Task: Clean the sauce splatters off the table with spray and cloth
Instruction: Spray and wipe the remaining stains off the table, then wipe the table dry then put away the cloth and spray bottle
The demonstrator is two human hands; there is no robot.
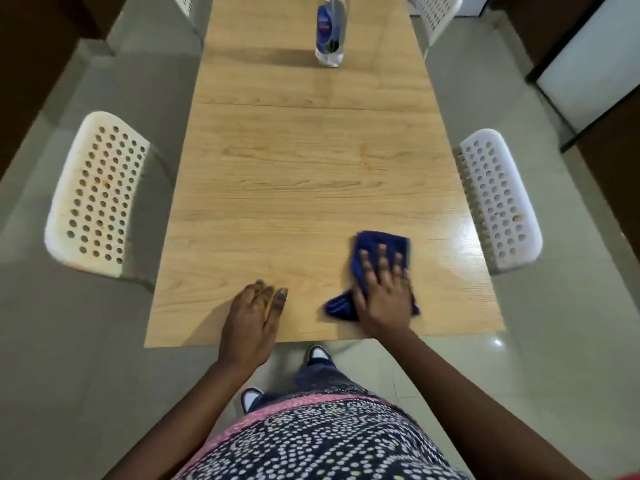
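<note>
While the right hand (382, 289) presses flat fingers on a dark blue cloth (377, 247) near the light wooden table's (277, 168) near edge, the left hand (252, 317) (fingers relaxed, holding nothing) rests beside it.

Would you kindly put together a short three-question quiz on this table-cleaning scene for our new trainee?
1. True or false: the right hand presses flat on the dark blue cloth on the light wood-grain table.
2. Where does the clear plastic spray bottle with the blue label stand? A) beside the cloth B) at the table's far end C) on a white perforated chair
3. Fill in: the left hand holds ____.

Key: 1. True. 2. B. 3. Nothing; it rests near the table's near edge with its fingers straight.
</note>
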